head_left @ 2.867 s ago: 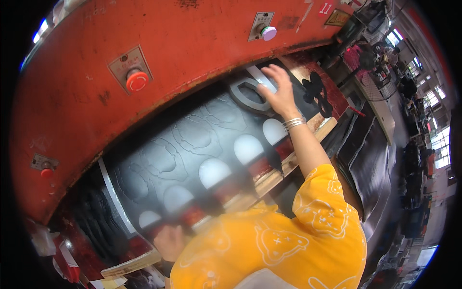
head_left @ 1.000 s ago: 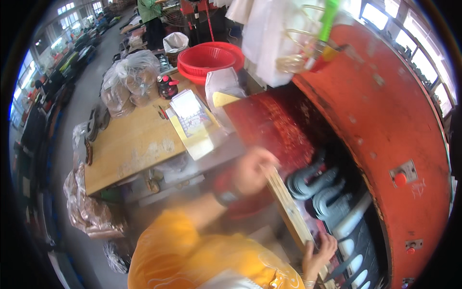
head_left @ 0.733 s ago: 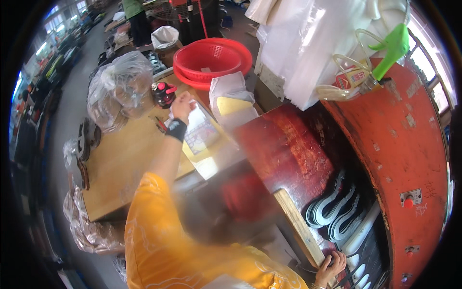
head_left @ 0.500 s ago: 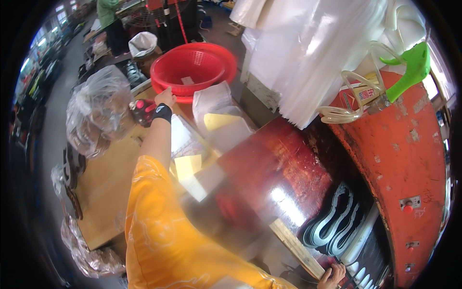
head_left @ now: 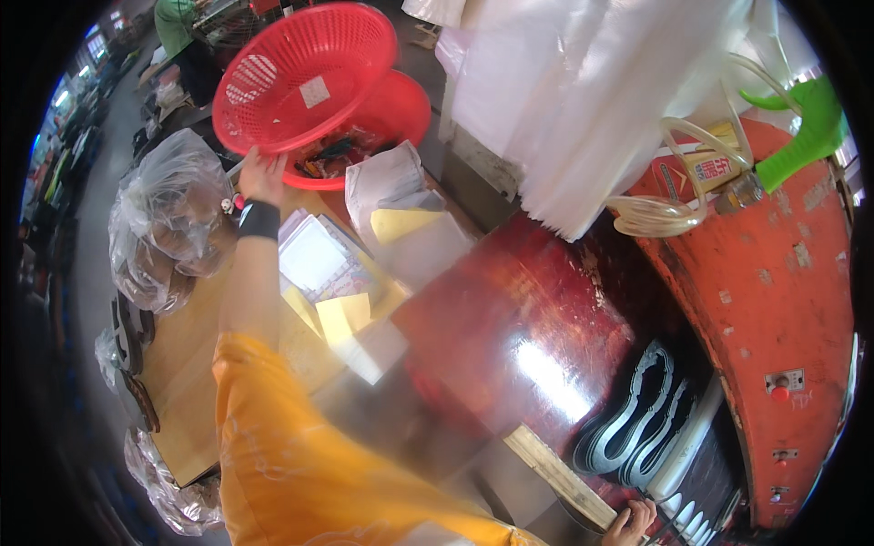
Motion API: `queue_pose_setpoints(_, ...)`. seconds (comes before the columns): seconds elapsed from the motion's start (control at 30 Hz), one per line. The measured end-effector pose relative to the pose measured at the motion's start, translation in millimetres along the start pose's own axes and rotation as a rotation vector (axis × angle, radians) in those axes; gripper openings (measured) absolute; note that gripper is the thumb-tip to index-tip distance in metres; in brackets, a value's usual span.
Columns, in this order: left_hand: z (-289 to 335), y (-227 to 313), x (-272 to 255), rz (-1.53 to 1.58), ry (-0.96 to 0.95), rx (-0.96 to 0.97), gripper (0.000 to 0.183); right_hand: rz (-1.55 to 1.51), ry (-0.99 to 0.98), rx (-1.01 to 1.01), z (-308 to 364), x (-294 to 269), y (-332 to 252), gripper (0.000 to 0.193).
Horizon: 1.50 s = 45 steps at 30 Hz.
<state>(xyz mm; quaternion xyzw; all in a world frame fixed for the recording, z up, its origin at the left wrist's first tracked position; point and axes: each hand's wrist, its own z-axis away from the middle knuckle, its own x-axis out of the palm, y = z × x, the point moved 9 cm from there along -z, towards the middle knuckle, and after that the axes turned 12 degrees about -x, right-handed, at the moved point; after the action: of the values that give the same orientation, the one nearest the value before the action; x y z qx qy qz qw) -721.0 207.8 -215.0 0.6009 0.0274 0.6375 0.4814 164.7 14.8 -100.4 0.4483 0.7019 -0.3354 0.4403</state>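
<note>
My left hand (head_left: 262, 175), with a black wristband, grips the near rim of a red plastic basket (head_left: 360, 50). The basket is tilted up at its left over a red basin (head_left: 411, 105). Small dark and mixed pieces (head_left: 337, 155) show inside the basin; I cannot make out their kind. At the lower right, my right hand (head_left: 631, 525) is curled by the end of a wooden strip (head_left: 555, 473), close to a dark cable. What its fingers close on, if anything, is hidden. Grey-and-black strap-like parts (head_left: 628, 428) lie in curved rows just beyond it.
Papers (head_left: 317, 259) and yellow sheets (head_left: 344, 314) lie on the wooden table (head_left: 196, 364). A clear plastic bag (head_left: 168, 218) stands at left. Hanging white plastic sheets (head_left: 583, 100), an orange machine panel (head_left: 765, 282) and a green-handled tool (head_left: 810, 136) fill the right. Far off stands a person (head_left: 177, 27).
My left hand has moved left and raised the upper basket, tilting it and exposing the basin's contents. The view has shifted slightly. My right hand has stayed by the wooden strip.
</note>
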Motion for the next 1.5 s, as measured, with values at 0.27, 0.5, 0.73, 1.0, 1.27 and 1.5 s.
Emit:
queue_pose_setpoints(0.27,199.0,39.8,-128.5,0.046,-0.045,-0.019,0.043,0.046,0.093,-0.018,0.3,-3.6,-6.0,0.008)
queue_pose_setpoints(0.5,345.8,74.8,-284.0,-0.422,0.092,-0.078,0.034,-0.664,0.058,-0.149,39.5,-14.4,-109.7,0.009)
queue_pose_setpoints(0.73,520.0,58.7,-354.3,-0.560,0.027,-0.582,0.051,-1.399,-0.694,0.616,192.4,203.2,-155.1,0.030)
queue_pose_setpoints(1.0,557.6,-44.8,-324.5,-1.488,-0.547,-0.563,0.034,-1.918,-0.315,1.094,223.8,215.8,-186.0,0.059)
queue_pose_setpoints(1.27,531.9,-187.4,-290.0,-1.331,-0.793,-0.989,0.024,-1.809,0.187,1.382,319.8,221.7,-134.5,0.044)
queue_pose_setpoints(1.5,631.8,-318.7,-277.7,-1.647,-1.072,-1.294,0.025,-1.662,0.489,1.676,460.2,173.8,-89.7,0.042)
